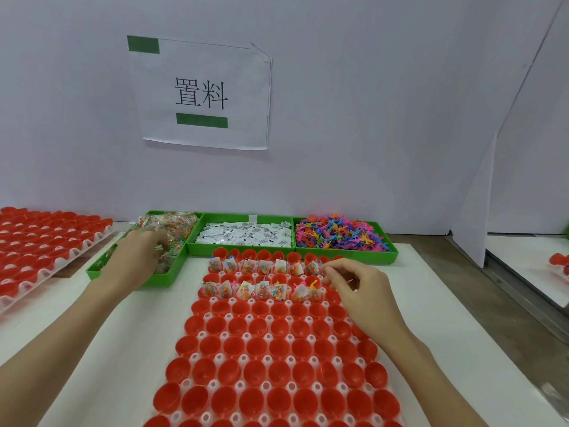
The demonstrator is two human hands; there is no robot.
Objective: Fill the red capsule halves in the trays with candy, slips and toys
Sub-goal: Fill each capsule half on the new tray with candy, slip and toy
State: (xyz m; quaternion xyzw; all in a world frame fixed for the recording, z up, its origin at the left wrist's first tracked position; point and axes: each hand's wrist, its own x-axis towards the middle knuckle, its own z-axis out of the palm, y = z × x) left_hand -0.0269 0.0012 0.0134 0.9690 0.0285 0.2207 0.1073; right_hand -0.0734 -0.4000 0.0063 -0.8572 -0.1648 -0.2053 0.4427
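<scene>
Candy step in hand, judging by layout: left hand curls into candy bin at worktop's far-left; whether it grips a bag, cannot tell. Right hand, fingertips pinched together, at tray far-right capsules; contents unclear. Next: candy into third row.

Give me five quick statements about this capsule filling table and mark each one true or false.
1. The left hand is in the candy bin. True.
2. The toy bin sits between the other two bins. False: the slip bin is in the middle.
3. Every capsule half in the near tray holds candy. False: only two far rows do.
4. The right hand is over the tray's far right part. True.
5. The wall sign is blank. False: it bears printed characters.
</scene>
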